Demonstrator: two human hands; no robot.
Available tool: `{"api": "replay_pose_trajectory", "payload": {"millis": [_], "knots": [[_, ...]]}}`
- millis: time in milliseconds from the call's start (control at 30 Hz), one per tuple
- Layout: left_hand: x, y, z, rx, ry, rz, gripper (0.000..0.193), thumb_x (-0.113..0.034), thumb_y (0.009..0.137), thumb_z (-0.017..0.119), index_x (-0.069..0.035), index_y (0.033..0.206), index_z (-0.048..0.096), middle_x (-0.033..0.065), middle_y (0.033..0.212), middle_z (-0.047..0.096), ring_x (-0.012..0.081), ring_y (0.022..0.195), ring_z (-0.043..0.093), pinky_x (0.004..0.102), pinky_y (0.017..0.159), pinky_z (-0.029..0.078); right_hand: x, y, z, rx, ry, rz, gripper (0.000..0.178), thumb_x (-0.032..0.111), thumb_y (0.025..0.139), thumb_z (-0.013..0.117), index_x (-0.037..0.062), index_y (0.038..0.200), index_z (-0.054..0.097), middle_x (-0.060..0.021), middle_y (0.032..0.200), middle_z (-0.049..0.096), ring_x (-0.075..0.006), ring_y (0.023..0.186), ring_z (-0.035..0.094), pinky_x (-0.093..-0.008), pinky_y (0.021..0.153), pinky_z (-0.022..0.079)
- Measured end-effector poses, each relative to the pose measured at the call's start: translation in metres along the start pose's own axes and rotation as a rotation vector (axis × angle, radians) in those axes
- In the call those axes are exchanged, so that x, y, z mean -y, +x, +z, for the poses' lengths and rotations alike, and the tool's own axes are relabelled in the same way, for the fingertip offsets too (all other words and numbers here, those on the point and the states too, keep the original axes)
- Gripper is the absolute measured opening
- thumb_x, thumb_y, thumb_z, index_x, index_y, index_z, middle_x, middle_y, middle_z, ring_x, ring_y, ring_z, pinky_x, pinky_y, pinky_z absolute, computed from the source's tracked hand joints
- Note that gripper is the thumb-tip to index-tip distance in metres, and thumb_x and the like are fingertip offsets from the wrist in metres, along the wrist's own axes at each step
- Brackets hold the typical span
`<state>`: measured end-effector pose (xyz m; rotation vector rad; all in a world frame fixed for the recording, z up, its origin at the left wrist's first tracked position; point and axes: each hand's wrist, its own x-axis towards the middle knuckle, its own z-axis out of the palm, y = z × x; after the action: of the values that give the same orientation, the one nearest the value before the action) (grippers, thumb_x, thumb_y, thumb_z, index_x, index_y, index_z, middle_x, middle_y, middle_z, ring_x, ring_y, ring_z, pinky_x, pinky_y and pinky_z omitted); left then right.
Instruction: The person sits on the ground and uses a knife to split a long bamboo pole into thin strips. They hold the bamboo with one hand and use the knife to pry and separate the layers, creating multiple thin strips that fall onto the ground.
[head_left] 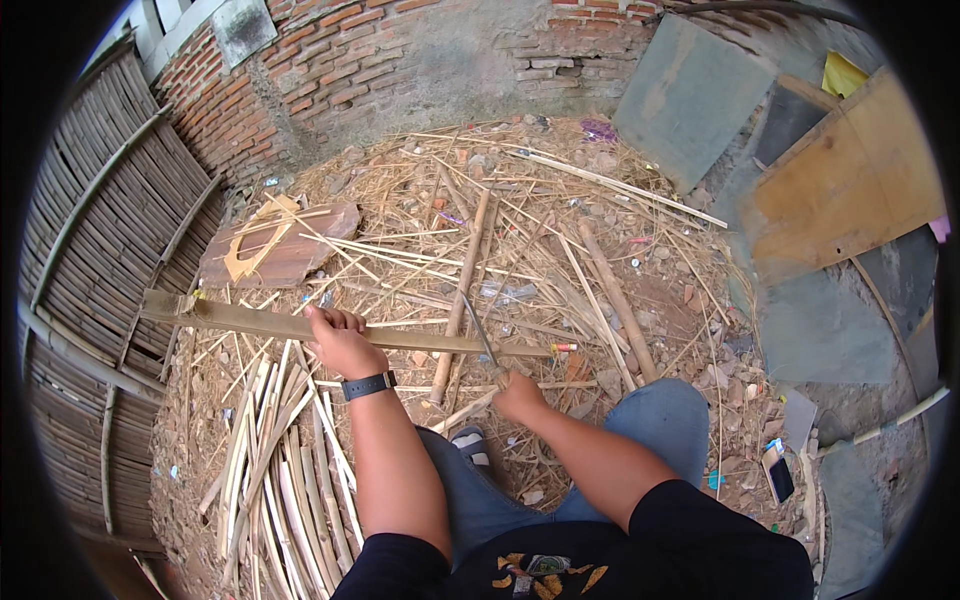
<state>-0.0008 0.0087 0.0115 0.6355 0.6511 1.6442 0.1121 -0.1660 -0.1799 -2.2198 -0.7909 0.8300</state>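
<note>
My left hand (343,342) is closed around a long, flat split bamboo piece (245,317), with the wrist strap just below the grip. The bamboo lies nearly level across the front of me, its broader end at the left. In my right hand (521,398) is a knife (480,327) with a long, narrow, slightly curved dark blade pointing up and away. The blade crosses the right part of the bamboo in this view; whether it touches cannot be told. My fingers cover most of the knife's handle.
A heap of split bamboo strips (290,480) lies at the lower left. Bamboo poles (612,290) and thin strips litter the ground ahead, near a brown board (265,250). A woven bamboo fence (95,200) stands left; sheets (695,100) lean right, above a phone (778,474).
</note>
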Motion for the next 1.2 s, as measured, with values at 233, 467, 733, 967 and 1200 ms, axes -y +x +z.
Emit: {"api": "replay_pose_trajectory", "payload": {"millis": [233, 467, 733, 967, 1200], "knots": [[0.005, -0.010, 0.006, 0.115, -0.017, 0.043, 0.036, -0.030, 0.100, 0.053, -0.014, 0.071, 0.037, -0.0036, 0.059, 0.030, 0.0085, 0.049, 0.026, 0.0266, 0.047, 0.023, 0.044, -0.041, -0.019, 0.017, 0.028, -0.342, 0.042, 0.020, 0.077, 0.068, -0.0023, 0.110, 0.053, -0.0278, 0.088, 0.065, -0.0424, 0.086, 0.065, -0.0484, 0.076, 0.050], [0.002, -0.002, -0.001, 0.011, 0.002, -0.002, 0.036, -0.033, 0.100, 0.052, -0.015, 0.072, 0.039, -0.0042, 0.059, 0.028, 0.0090, 0.049, 0.025, 0.0265, 0.048, 0.025, -0.028, 0.005, 0.020, -0.088, -0.030, -0.036, 0.045, 0.018, 0.076, 0.068, 0.0005, 0.115, 0.054, -0.0266, 0.098, 0.066, -0.0428, 0.096, 0.064, -0.0498, 0.084, 0.051], [0.002, -0.007, 0.004, 0.065, -0.005, 0.008, 0.036, -0.033, 0.100, 0.052, -0.015, 0.072, 0.038, -0.0040, 0.059, 0.028, 0.0092, 0.050, 0.026, 0.0265, 0.048, 0.025, -0.006, -0.001, 0.011, -0.088, 0.039, -0.048, 0.038, 0.021, 0.077, 0.067, -0.0021, 0.105, 0.058, -0.0265, 0.095, 0.066, -0.0410, 0.092, 0.066, -0.0462, 0.080, 0.051], [0.003, -0.010, 0.006, 0.057, 0.007, 0.004, 0.037, -0.035, 0.099, 0.053, -0.016, 0.071, 0.037, -0.0042, 0.059, 0.028, 0.0095, 0.050, 0.025, 0.0266, 0.049, 0.026, 0.046, -0.040, -0.014, 0.020, 0.082, -0.255, 0.044, 0.021, 0.077, 0.068, -0.0020, 0.112, 0.054, -0.0288, 0.095, 0.065, -0.0443, 0.094, 0.064, -0.0494, 0.081, 0.051], [0.003, -0.003, -0.002, 0.018, 0.009, 0.008, 0.036, -0.033, 0.099, 0.054, -0.016, 0.072, 0.038, -0.0043, 0.059, 0.028, 0.0094, 0.050, 0.024, 0.0266, 0.048, 0.024, 0.000, -0.008, 0.009, -0.046, -0.025, -0.109, 0.044, 0.020, 0.077, 0.068, -0.0016, 0.113, 0.054, -0.0286, 0.100, 0.065, -0.0436, 0.098, 0.064, -0.0493, 0.085, 0.051]]}}
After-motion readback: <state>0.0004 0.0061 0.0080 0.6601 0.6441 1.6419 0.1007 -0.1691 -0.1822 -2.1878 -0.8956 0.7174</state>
